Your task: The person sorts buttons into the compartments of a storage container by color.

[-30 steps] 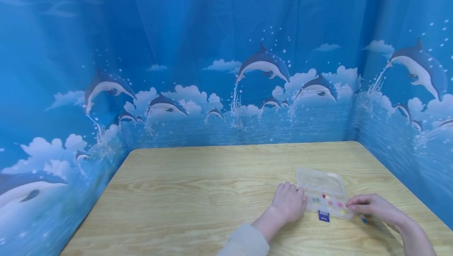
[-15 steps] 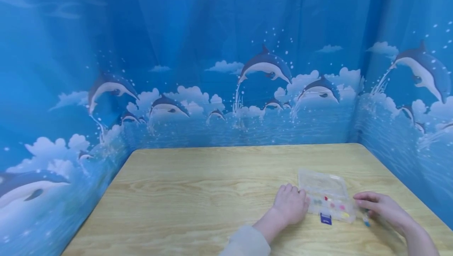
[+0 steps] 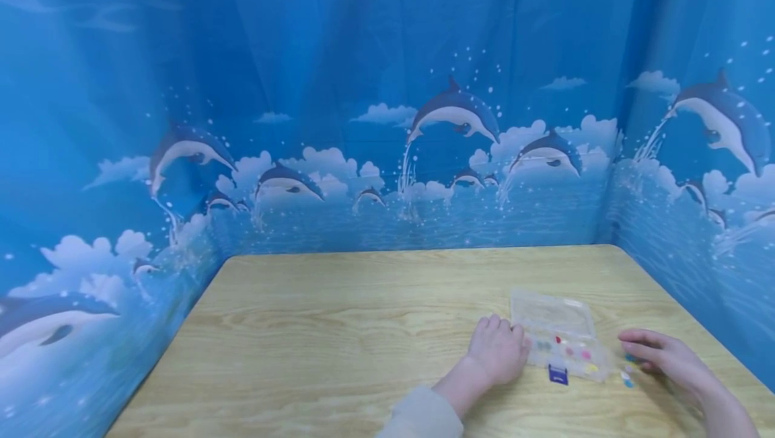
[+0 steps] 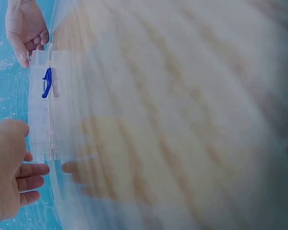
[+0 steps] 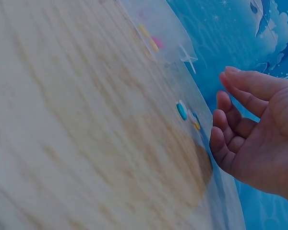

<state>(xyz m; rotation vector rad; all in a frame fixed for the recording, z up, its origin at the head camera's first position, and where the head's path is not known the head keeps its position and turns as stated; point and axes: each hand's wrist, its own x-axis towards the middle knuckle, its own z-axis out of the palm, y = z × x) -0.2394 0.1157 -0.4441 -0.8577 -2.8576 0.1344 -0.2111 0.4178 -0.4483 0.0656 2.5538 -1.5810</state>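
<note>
A clear plastic compartment box [image 3: 551, 311] lies on the table with its lid laid back and a blue latch [image 3: 558, 375] at its near edge. Red, pink, yellow and greenish pieces show inside it. My left hand [image 3: 496, 352] holds the box's left end, thumb and forefinger right at the corner in the left wrist view. Off the box's right end, several small pill-like pieces [image 5: 181, 111], teal, white and yellow, lie on the tabletop. Just beside them my right hand [image 3: 669, 359] hovers, fingers loosely curled, with nothing visible between thumb and forefinger.
The wood-grain table [image 3: 339, 330] ends at a far edge against a blue curtain [image 3: 327, 75] printed with dolphins and clouds. That curtain also runs along the left and right sides. The box sits toward the table's right.
My right hand has drawn away from the box's right end, moving right, and more small pieces now show on the table beside it. The left hand stays at the box.
</note>
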